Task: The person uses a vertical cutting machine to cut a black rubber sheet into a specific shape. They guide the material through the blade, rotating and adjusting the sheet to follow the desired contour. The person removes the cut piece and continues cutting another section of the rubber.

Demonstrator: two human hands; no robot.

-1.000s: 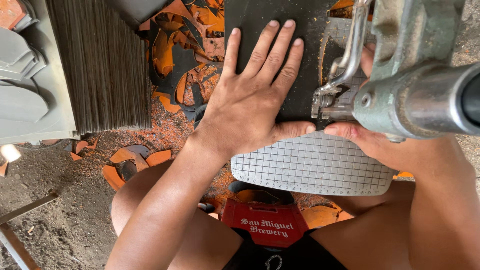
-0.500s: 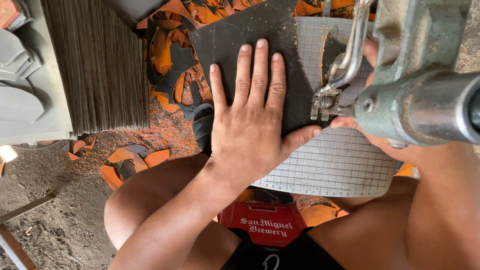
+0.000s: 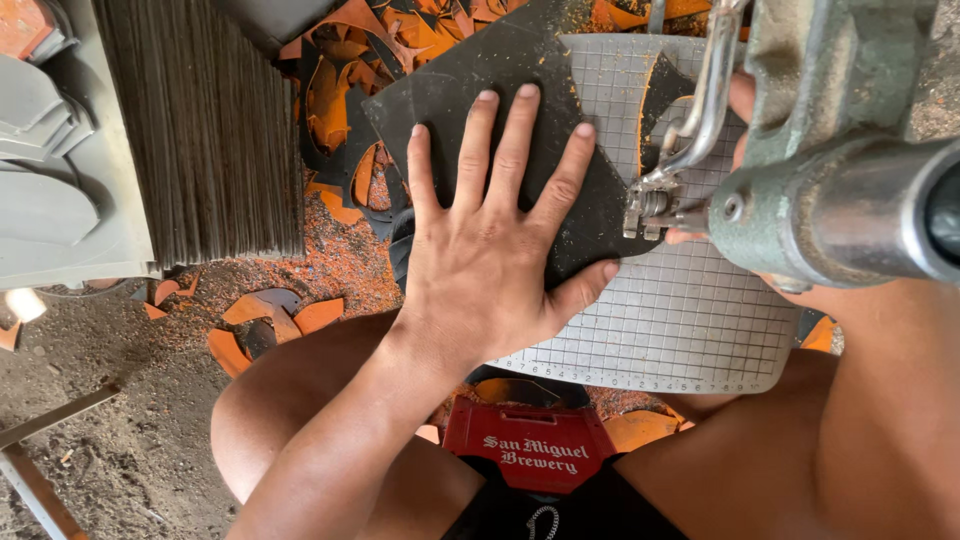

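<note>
Rotating dark sheet [image 3: 480, 70] further | left hand [image 3: 490, 250] flat, shifted down

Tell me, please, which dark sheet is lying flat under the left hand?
The loose dark sheet on the gridded plate; the others stand stacked on edge.

The left hand [image 3: 490, 260] is bare — no glove, no ring, no watch or band at the wrist — with short, plain, unpainted nails on all five fingers. The left forearm [image 3: 340, 440] is bare too, with no sleeve anywhere along its visible length. Of the right hand [image 3: 742, 100] only a small part shows, and it is likewise ungloved. The right arm [image 3: 890, 400] carries no sleeve either. Both thighs are uncovered, and between them lies dark, near-black clothing with a short metal chain [image 3: 541, 521] hanging at its middle — the only garment in sight
</note>
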